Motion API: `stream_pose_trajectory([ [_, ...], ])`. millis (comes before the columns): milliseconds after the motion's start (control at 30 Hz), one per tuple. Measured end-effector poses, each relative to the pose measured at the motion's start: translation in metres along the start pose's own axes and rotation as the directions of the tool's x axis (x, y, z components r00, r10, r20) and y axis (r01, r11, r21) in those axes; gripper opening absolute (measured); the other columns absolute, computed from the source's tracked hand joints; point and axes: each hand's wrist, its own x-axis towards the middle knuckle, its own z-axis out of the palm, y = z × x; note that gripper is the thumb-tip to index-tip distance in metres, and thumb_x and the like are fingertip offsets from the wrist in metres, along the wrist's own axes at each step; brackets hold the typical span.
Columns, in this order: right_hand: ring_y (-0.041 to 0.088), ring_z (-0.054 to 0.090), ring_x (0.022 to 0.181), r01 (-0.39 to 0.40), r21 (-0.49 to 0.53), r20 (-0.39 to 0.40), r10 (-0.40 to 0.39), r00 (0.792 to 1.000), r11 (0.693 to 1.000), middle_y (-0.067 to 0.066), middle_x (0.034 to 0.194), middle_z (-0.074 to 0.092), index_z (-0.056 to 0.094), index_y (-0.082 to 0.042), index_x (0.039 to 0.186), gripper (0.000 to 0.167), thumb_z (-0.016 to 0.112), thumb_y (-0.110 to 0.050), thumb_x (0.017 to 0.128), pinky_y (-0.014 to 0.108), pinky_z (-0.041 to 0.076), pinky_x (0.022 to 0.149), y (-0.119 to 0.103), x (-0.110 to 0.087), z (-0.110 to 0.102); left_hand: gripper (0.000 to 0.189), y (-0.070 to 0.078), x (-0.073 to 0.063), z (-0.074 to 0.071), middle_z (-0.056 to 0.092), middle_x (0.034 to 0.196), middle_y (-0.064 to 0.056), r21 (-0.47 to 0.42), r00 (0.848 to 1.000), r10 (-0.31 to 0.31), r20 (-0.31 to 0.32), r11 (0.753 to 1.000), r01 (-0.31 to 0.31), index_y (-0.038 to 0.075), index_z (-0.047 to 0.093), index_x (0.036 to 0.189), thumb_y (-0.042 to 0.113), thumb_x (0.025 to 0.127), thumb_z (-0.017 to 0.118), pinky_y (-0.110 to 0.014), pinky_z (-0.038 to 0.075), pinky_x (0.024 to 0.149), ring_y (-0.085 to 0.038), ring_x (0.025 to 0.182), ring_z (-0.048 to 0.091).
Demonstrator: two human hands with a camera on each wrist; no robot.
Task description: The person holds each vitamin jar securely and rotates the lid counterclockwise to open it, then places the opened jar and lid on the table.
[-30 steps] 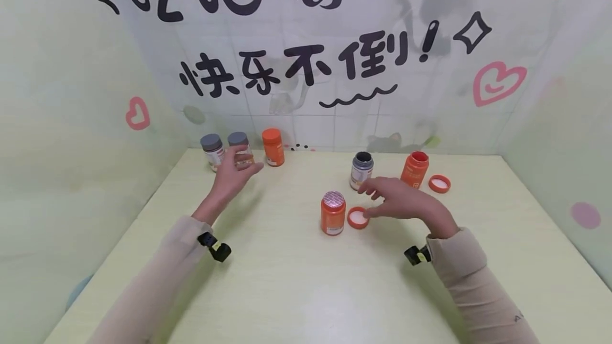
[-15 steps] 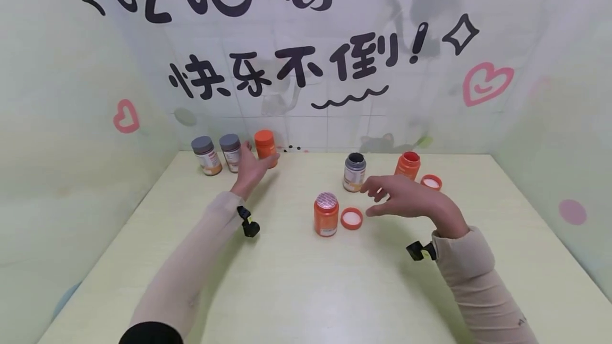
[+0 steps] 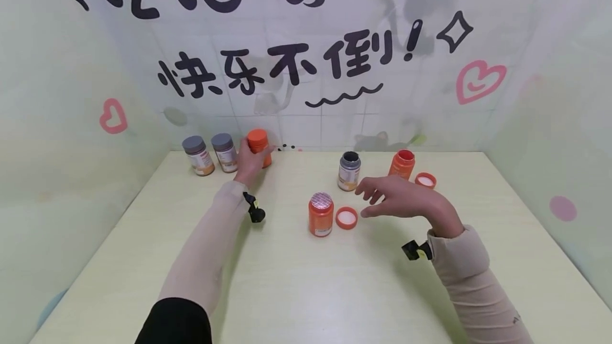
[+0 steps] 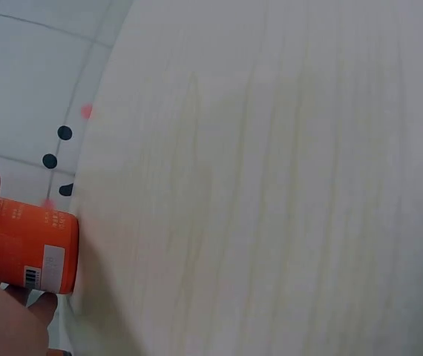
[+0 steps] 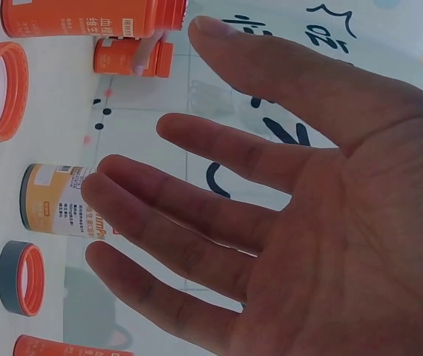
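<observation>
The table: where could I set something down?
Bare: between the sleeves, this side of the foil-topped bottle; also between the capped orange bottle in the left hand and the open grey bottle. Crowded: around the right hand, with lids and an open orange bottle.

The orange-capped bottle [image 3: 258, 141] is orange, its label [image 4: 52, 267] white with black bars [image 4: 32, 277]. Grey caps [image 3: 193, 144] top two bottles [image 3: 200, 161]. The foil seal [image 3: 321, 200] is patterned silvery pink, the table [image 3: 287, 280] pale and streaked, the lettering [image 3: 288, 49] black.

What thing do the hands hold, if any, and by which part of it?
The left hand holds the capped orange bottle by its body; the right hand holds nothing.
</observation>
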Motion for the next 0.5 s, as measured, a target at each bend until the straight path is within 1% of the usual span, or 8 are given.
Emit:
stream_pose_trajectory([
  [133, 0.027, 0.069, 0.114, 0.007, 0.003, -0.005, -0.007, 1.0, 1.0, 0.014, 0.124, 0.07, 0.064, -0.013, 0.129, 0.041, 0.075, -0.031, 0.094, 0.043, 0.059, 0.093, 0.0, -0.001, -0.001, 0.069, -0.002, -0.003, 0.001, 0.049, 0.153, -0.012, -0.011, 1.0, 0.023, 0.001, 1.0, -0.023, 0.011, 0.034, 0.151, 0.03, 0.097, 0.073, -0.049, 0.034, 0.124, -0.031, 0.143, 0.047],
  [233, 0.026, 0.069, 0.114, 0.015, 0.004, -0.009, -0.015, 1.0, 1.0, 0.012, 0.124, 0.07, 0.064, -0.013, 0.129, 0.04, 0.074, -0.031, 0.095, 0.043, 0.059, 0.092, 0.0, -0.001, -0.001, 0.066, -0.004, -0.01, 0.003, 0.053, 0.148, -0.013, -0.034, 0.998, 0.051, -0.028, 0.998, -0.052, 0.012, 0.036, 0.149, 0.03, 0.097, 0.072, -0.049, 0.036, 0.121, -0.031, 0.137, 0.051],
  [300, 0.026, 0.069, 0.114, 0.016, 0.004, -0.009, -0.016, 1.0, 1.0, 0.012, 0.124, 0.07, 0.064, -0.013, 0.129, 0.04, 0.074, -0.031, 0.095, 0.043, 0.059, 0.092, 0.0, -0.001, -0.001, 0.065, -0.004, -0.019, 0.003, 0.055, 0.143, -0.012, -0.051, 0.997, 0.055, -0.048, 0.997, -0.057, 0.014, 0.037, 0.15, 0.031, 0.097, 0.071, -0.049, 0.04, 0.118, -0.03, 0.131, 0.053],
  [367, 0.026, 0.069, 0.114, 0.014, 0.008, -0.006, -0.014, 1.0, 1.0, 0.012, 0.124, 0.07, 0.064, -0.013, 0.129, 0.04, 0.073, -0.032, 0.095, 0.042, 0.059, 0.092, -0.001, -0.001, -0.001, 0.065, -0.002, -0.031, 0.002, 0.057, 0.138, -0.012, -0.071, 0.997, 0.05, -0.055, 0.996, -0.054, 0.017, 0.038, 0.15, 0.033, 0.096, 0.07, -0.048, 0.045, 0.111, -0.028, 0.122, 0.056],
  [433, 0.026, 0.069, 0.114, 0.014, 0.008, -0.002, -0.014, 1.0, 1.0, 0.012, 0.125, 0.07, 0.064, -0.013, 0.13, 0.04, 0.073, -0.033, 0.096, 0.042, 0.059, 0.091, -0.001, -0.001, -0.001, 0.068, 0.001, -0.045, 0.001, 0.057, 0.134, -0.01, -0.084, 0.998, 0.037, -0.041, 0.996, -0.041, 0.021, 0.037, 0.153, 0.036, 0.095, 0.069, -0.045, 0.05, 0.102, -0.026, 0.112, 0.059],
  [500, 0.026, 0.069, 0.114, 0.016, 0.007, 0.0, -0.016, 1.0, 1.0, 0.012, 0.125, 0.07, 0.064, -0.014, 0.13, 0.04, 0.072, -0.033, 0.096, 0.042, 0.059, 0.092, -0.002, -0.001, -0.001, 0.068, 0.006, -0.059, -0.001, 0.057, 0.13, -0.01, -0.101, 0.999, 0.036, -0.014, 0.994, -0.038, 0.022, 0.037, 0.153, 0.037, 0.094, 0.069, -0.04, 0.054, 0.092, -0.025, 0.103, 0.063],
])
